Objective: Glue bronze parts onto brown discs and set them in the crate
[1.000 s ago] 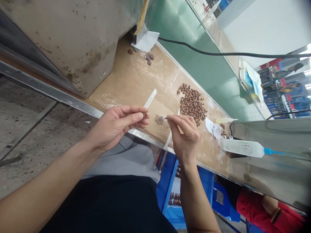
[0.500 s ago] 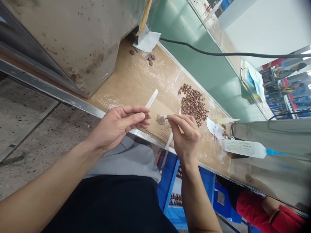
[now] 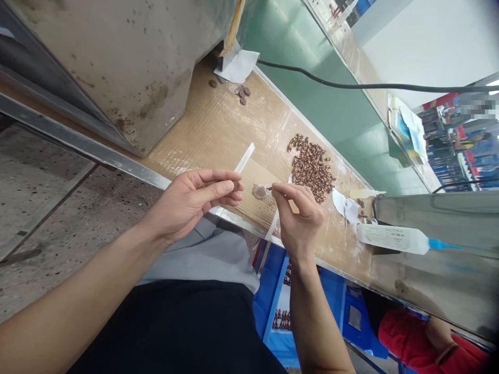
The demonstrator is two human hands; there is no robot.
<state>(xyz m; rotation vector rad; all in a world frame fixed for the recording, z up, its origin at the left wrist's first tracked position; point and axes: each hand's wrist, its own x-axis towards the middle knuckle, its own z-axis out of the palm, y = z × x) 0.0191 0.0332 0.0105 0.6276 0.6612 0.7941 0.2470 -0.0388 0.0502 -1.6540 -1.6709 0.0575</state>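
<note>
My left hand (image 3: pixel 208 195) is closed, pinching a small brown disc (image 3: pixel 236 185) between thumb and fingers; most of the disc is hidden. To its right, my right hand (image 3: pixel 298 210) has thumb and index finger pressed together. A tiny dark bit shows at those fingertips, too small to name. Between the hands, a small round clear dish (image 3: pixel 260 192) with brown matter in it lies on a cardboard piece (image 3: pixel 249 200). Just beyond my right hand spreads a pile of small brown-and-gold parts (image 3: pixel 312 166).
Several brown discs (image 3: pixel 243 94) lie near a white paper (image 3: pixel 237 67) at the back. A white bottle with a blue nozzle (image 3: pixel 393 238) lies right. A large metal box (image 3: pixel 117 67) stands left. Blue trays (image 3: pixel 273 291) sit below the bench edge. Another person's red sleeve (image 3: pixel 405 327) shows lower right.
My right hand has shifted very slightly to the right, and a tiny dark bit shows more clearly at its fingertips. My left hand keeps its pinch nearly in place.
</note>
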